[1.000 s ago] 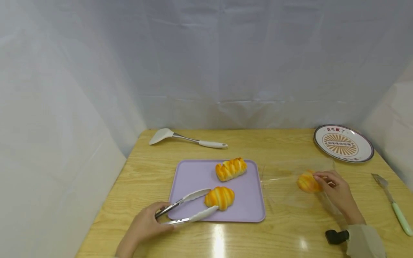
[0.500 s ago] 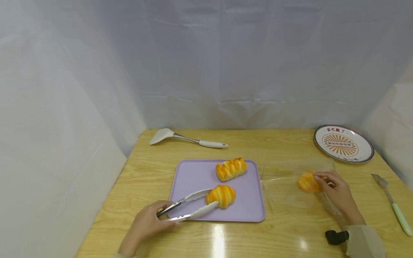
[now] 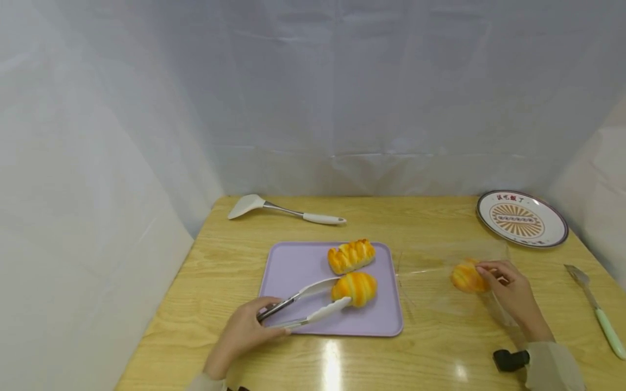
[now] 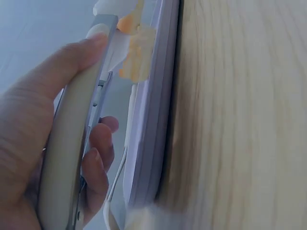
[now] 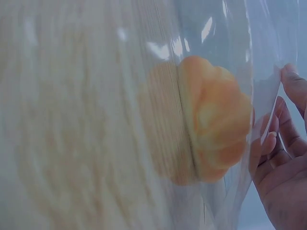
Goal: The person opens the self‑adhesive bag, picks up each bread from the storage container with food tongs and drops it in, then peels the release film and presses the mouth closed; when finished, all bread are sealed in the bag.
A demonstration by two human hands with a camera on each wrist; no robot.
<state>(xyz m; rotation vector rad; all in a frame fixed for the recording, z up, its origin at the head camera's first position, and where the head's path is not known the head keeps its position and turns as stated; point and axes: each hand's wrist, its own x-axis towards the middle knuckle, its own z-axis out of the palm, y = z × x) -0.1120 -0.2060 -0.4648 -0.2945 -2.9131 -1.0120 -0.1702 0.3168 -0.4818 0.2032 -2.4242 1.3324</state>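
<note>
My left hand [image 3: 244,330] grips a pair of metal tongs [image 3: 329,309] with white tips, which reach over the lilac tray [image 3: 293,263]. Between the tips sits a striped croissant-like bread roll [image 3: 358,289]; I cannot tell whether it touches the tray. Just behind it lies a golden braided loaf [image 3: 351,256]. At the right, my right hand [image 3: 511,290] pinches the edge of a clear plastic bag [image 5: 163,48]. Inside that bag rests another ridged bread roll [image 5: 218,120]. Thumb and fingers on the bag film show in the right wrist view.
A white-headed turner [image 3: 286,210] lies behind the tray. At the back right stands a patterned plate [image 3: 522,218], and a green-handled metal utensil [image 3: 594,304] lies along the right edge. White sheeting [image 3: 332,108] encloses the wooden table [image 3: 220,271].
The tongs have come around the bread roll and carried it right and slightly back, up to the braided loaf. My left hand has moved with them. The right hand stays in place.
</note>
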